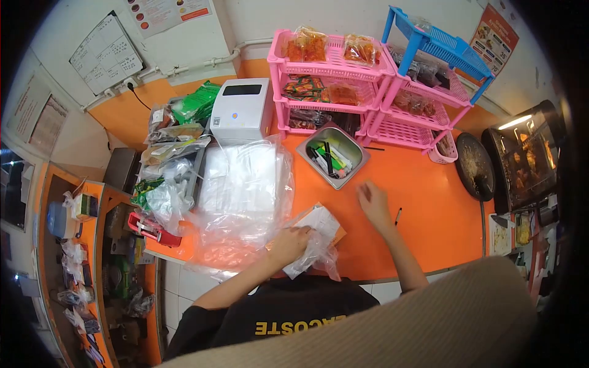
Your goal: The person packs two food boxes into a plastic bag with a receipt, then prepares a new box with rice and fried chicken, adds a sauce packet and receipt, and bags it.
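My left hand (292, 244) is closed on a crumpled clear plastic bag (320, 245) near the front edge of the orange table. A white paper sheet (319, 219) with a brown edge lies under and beside the bag. My right hand (373, 202) is over the table, fingers loosely apart and holding nothing. Just beyond it stands a metal container (332, 154) with pens and small packets inside. A dark pen (398, 216) lies to the right of my right wrist. Left of the paper is a large stack of clear plastic bags (238, 178).
A white label printer (241, 110) stands at the back. Pink racks (331, 72) hold bagged food, with a blue rack (438, 38) on top at the right. A red-handled device (153, 230) sits at the left edge. A dark round pan (475, 167) and a lit oven (527, 156) are at far right.
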The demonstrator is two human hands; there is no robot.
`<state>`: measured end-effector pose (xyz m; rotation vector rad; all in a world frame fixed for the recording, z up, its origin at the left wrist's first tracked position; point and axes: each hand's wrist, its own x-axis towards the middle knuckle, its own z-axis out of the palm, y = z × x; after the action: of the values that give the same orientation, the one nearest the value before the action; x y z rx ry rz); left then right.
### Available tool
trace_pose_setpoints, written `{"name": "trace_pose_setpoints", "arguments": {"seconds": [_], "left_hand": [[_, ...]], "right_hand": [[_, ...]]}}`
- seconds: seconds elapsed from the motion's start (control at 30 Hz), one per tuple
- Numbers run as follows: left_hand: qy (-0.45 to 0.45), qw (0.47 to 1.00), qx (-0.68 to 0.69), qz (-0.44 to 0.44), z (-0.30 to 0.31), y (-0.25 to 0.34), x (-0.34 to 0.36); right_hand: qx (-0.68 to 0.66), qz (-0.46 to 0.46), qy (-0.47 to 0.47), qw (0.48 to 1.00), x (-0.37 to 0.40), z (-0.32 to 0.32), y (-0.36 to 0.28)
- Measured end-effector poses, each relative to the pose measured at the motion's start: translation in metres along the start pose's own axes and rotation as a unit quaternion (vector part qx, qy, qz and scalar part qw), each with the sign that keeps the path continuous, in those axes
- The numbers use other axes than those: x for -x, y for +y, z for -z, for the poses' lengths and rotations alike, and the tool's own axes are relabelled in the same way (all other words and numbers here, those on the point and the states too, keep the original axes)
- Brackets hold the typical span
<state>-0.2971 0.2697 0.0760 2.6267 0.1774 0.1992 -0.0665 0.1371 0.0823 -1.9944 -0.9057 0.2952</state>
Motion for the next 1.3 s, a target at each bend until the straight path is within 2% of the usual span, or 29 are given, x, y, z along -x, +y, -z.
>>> {"name": "trace_pose_setpoints", "arguments": {"seconds": [0.03, 0.1, 0.13, 0.2, 0.27, 0.33, 0.37, 0.5, 0.57, 0.6, 0.67, 0.7, 0.8, 0.9, 1.0, 1.1, 1.2, 1.3], "left_hand": [[-0.009, 1.000, 0.006, 0.020, 0.006, 0.008, -0.001], [-0.016, 0.999, 0.011, 0.029, 0.010, 0.011, -0.001], [-0.014, 1.000, 0.010, 0.017, 0.010, 0.010, -0.001], [0.007, 1.000, 0.016, -0.008, 0.004, 0.005, 0.002], [0.044, 0.998, 0.028, -0.036, -0.006, -0.002, 0.005], [0.018, 0.998, 0.059, -0.002, 0.004, 0.003, 0.008], [0.002, 0.997, 0.076, 0.014, 0.009, 0.006, 0.012], [0.053, 0.981, 0.183, 0.042, 0.015, 0.011, 0.026], [0.042, 0.977, 0.207, 0.040, 0.019, 0.009, 0.032], [0.034, 0.978, 0.205, 0.029, 0.020, 0.009, 0.033], [0.016, 0.978, 0.206, 0.013, 0.022, 0.007, 0.035], [0.046, 0.989, 0.137, -0.035, 0.018, 0.005, 0.034], [0.077, 0.989, 0.024, -0.126, 0.029, 0.019, 0.032], [0.103, 0.985, -0.021, -0.139, 0.034, 0.026, 0.029], [0.117, 0.985, -0.029, -0.121, 0.036, 0.027, 0.027], [0.085, 0.992, -0.027, -0.090, 0.036, 0.028, 0.027], [0.066, 0.996, -0.003, -0.057, 0.038, 0.028, 0.026], [0.039, 0.998, 0.051, -0.002, 0.039, 0.023, 0.023]], "right_hand": [[0.125, 0.151, 0.062, 0.979, -0.027, 0.001, -0.015], [0.246, 0.255, 0.069, 0.933, -0.090, -0.021, 0.016], [0.321, 0.207, 0.003, 0.924, -0.110, -0.030, 0.021], [0.459, 0.107, -0.126, 0.873, -0.141, -0.048, 0.030], [0.461, 0.089, -0.092, 0.878, -0.162, -0.072, 0.051], [0.464, 0.088, -0.081, 0.878, -0.171, -0.081, 0.054], [0.466, 0.096, -0.087, 0.875, -0.170, -0.080, 0.051], [0.470, 0.124, -0.081, 0.870, -0.145, -0.053, 0.016], [0.250, 0.158, -0.069, 0.953, -0.120, -0.039, -0.013], [0.133, 0.169, -0.064, 0.975, -0.102, -0.034, -0.029], [0.073, 0.216, -0.099, 0.969, -0.053, -0.028, -0.065], [0.042, 0.238, -0.114, 0.964, -0.029, -0.027, -0.076], [-0.022, 0.199, -0.224, 0.954, 0.024, -0.027, -0.081], [-0.024, 0.215, -0.270, 0.938, 0.047, -0.027, -0.069], [-0.054, 0.162, -0.313, 0.934, 0.057, -0.026, -0.069], [-0.078, -0.008, -0.350, 0.934, 0.063, -0.025, -0.080], [-0.060, 0.062, -0.288, 0.954, 0.074, -0.021, -0.081], [-0.056, 0.129, -0.167, 0.976, 0.096, -0.025, -0.064]]}}
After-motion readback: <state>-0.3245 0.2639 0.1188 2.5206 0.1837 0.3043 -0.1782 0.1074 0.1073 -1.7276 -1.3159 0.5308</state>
